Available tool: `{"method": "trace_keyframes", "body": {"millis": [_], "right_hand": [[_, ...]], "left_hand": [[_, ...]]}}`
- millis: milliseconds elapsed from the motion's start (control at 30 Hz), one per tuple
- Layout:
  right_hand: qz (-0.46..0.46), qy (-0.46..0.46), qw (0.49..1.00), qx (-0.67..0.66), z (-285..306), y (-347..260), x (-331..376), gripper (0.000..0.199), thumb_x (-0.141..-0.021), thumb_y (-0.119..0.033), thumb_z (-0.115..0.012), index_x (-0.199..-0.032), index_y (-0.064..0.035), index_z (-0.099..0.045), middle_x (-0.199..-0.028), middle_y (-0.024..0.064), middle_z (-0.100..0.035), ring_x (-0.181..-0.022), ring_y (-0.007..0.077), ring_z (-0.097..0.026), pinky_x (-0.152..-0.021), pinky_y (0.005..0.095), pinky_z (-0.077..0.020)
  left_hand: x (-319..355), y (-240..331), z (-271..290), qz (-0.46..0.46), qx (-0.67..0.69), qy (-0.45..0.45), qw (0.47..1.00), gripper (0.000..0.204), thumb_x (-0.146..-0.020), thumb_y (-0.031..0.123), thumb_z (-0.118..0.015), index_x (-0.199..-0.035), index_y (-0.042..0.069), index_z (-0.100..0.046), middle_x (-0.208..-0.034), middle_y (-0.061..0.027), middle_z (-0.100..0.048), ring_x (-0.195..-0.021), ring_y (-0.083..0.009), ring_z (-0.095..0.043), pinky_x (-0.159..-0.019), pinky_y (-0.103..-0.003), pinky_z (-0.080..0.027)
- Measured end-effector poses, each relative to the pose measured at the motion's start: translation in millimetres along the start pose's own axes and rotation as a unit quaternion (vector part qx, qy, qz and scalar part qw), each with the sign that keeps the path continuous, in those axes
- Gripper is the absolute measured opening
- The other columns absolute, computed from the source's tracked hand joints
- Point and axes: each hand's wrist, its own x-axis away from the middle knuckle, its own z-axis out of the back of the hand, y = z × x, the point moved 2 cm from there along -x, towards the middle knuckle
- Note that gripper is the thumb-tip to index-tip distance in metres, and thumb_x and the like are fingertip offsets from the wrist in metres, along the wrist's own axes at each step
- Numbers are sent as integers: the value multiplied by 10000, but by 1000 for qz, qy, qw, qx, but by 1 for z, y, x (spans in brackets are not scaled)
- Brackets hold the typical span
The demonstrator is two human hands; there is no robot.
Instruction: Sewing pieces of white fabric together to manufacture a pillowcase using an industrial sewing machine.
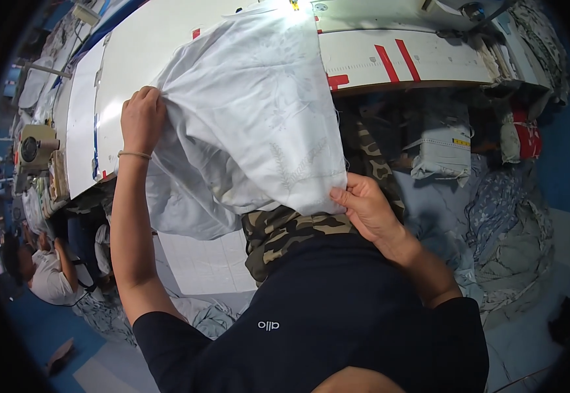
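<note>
Left hand (143,121): fingertips hidden; white cloth (252,111): far end lost in glare; co-worker (52,278) blurred

The left hand (143,121) grips a fold of white cloth (258,105) draped off the counter (127,65); the right hand (371,211) pinches its near right corner above camouflage trousers (298,229)

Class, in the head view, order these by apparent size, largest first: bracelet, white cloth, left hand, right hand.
1. White cloth
2. Left hand and right hand: too alike to rank
3. Bracelet
</note>
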Motion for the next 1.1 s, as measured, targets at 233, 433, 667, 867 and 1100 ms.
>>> {"method": "trace_keyframes", "body": {"millis": [233, 433, 667, 867, 1100], "right_hand": [[13, 11, 999, 44, 12, -7, 9, 222, -943, -86, -707, -1128, 31, -670, -1032, 64, -718, -899, 98, -650, -832, 243, -516], [6, 23, 996, 88, 27, 3, 16, 153, -946, -68, -699, -1066, 25, -685, -984, 51, -718, -898, 79, -636, -837, 231, -501], [5, 36, 981, 192, 39, 7, 34, 102, -951, -44, -676, -1025, 19, -707, -960, 27, -711, -875, 66, -616, -817, 220, -479], [155, 80, 836, 520, 56, -22, 30, 232, -883, 21, -671, -1109, -14, -713, -968, 105, -717, -894, 177, -680, -770, 298, -534], [479, -72, 597, 639, 20, -71, -37, 243, -726, 77, -662, -931, -36, -727, -940, 86, -704, -971, 270, -656, -898, 378, -463]], "left_hand": [[-1, -5, -2, 32, -16, -38, 999, 132, -906, 112, -591, -992, 45, -666, -1035, -94, -679, -957, -303, -649, -837, -400, -485], [-12, 34, 16, -12, -1, 59, 998, 144, -887, 42, -604, -1006, 29, -684, -964, -111, -651, -896, -300, -633, -814, -391, -493], [10, 246, 77, -288, 322, -131, 892, 432, -785, 46, -611, -1216, 49, -631, -836, -73, -582, -754, -265, -628, -676, -376, -520], [34, 289, 39, -269, 376, -223, 859, 222, -789, 66, -610, -1005, 21, -635, -856, -123, -612, -803, -309, -661, -679, -405, -531], [0, 264, 56, -254, 482, -283, 789, 180, -813, 43, -630, -991, 13, -634, -856, -133, -636, -756, -339, -662, -691, -412, -527]]}}
